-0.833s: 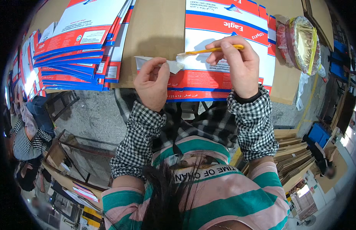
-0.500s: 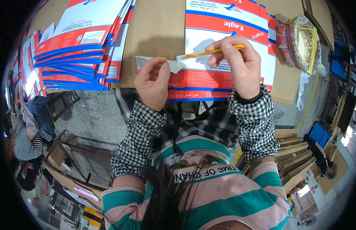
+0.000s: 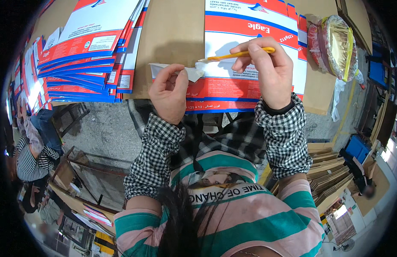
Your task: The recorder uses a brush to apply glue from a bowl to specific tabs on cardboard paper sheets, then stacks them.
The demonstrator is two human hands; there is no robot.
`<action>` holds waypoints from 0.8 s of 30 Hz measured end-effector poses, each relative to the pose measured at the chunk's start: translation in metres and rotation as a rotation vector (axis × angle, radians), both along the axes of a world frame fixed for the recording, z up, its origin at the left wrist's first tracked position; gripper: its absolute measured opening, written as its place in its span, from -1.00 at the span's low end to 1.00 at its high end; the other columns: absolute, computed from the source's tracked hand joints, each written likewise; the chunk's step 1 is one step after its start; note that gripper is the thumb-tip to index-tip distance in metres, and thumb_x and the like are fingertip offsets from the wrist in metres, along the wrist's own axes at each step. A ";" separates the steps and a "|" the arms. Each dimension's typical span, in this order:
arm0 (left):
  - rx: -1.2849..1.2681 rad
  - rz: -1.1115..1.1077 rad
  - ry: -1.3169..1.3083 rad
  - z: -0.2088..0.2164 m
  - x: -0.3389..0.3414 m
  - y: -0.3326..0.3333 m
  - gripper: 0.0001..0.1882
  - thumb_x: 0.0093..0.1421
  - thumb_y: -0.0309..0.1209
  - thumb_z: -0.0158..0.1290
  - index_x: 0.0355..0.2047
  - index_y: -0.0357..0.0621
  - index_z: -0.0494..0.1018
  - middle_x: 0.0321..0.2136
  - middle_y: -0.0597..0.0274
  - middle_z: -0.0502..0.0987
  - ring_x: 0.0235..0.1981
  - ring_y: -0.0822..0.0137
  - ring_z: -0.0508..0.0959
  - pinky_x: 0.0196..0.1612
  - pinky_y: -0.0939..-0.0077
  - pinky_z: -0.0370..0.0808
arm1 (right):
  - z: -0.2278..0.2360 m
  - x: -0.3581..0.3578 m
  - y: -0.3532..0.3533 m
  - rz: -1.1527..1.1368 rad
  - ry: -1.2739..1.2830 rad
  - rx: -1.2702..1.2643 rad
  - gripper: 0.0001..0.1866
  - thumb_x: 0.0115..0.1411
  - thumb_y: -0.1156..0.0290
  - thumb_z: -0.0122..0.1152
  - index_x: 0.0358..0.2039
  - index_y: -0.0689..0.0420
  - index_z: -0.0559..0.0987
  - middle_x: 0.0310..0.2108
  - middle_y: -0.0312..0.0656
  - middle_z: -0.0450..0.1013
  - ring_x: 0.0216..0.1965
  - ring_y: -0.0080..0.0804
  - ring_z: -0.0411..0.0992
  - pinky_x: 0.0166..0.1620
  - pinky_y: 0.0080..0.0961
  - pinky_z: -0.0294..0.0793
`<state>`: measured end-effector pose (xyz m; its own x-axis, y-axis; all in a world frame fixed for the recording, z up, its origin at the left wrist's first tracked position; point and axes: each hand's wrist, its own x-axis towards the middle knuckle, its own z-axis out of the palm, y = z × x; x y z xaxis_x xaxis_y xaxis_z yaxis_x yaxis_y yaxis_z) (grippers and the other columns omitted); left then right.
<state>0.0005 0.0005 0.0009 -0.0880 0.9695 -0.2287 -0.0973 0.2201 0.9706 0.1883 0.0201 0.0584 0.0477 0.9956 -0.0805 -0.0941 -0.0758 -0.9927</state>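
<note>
A slim brush with a yellow handle (image 3: 232,55) is gripped in my right hand (image 3: 271,75), its pale tip pointing left. The tip is over the left edge of a flat printed carton (image 3: 249,88), white, red and blue, lying on the table. My left hand (image 3: 168,98) is closed in a pinch on a white flap (image 3: 193,74), raised at an angle beside the carton's left edge. Whether that flap belongs to the carton I cannot tell. Just beyond it the brush tip stays apart from the flap.
A tall stack of flat printed cartons (image 3: 85,47) stands on the left of the brown cardboard tabletop (image 3: 170,32). At the right sits a plastic-wrapped tub (image 3: 333,47) with pale contents. A person in a striped top (image 3: 33,160) is at far left. Brown cardboard sheets (image 3: 331,171) are piled lower right.
The brush tip has shifted slightly away from me, farther from the white flap. My left hand keeps its pinch nearly in place.
</note>
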 end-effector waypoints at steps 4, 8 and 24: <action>-0.022 -0.001 -0.008 0.000 -0.002 0.000 -0.86 0.10 -0.58 0.00 -0.30 -0.32 0.40 -0.47 0.32 0.45 -0.46 0.59 0.43 -0.37 0.78 0.37 | 0.000 -0.004 -0.001 0.038 -0.011 -0.082 -0.87 0.20 0.47 -0.10 -0.36 0.26 0.40 -0.39 -0.12 0.46 -0.50 -0.57 0.41 -0.40 -0.68 0.41; 0.004 -0.004 0.014 0.004 -0.001 0.001 -0.85 0.10 -0.58 0.00 -0.29 -0.32 0.40 -0.46 0.32 0.45 -0.45 0.59 0.44 -0.37 0.78 0.37 | -0.003 -0.004 -0.001 -0.024 0.025 -0.032 -0.87 0.20 0.46 -0.10 -0.36 0.26 0.40 -0.39 -0.13 0.46 -0.50 -0.57 0.40 -0.40 -0.67 0.41; -0.001 -0.007 0.029 0.004 -0.001 0.000 -0.85 0.10 -0.57 0.00 -0.29 -0.32 0.40 -0.46 0.30 0.46 -0.45 0.59 0.44 -0.37 0.76 0.38 | 0.000 -0.005 0.000 -0.007 0.020 -0.008 -0.86 0.20 0.47 -0.10 -0.35 0.27 0.39 -0.39 -0.13 0.46 -0.49 -0.57 0.40 -0.40 -0.66 0.41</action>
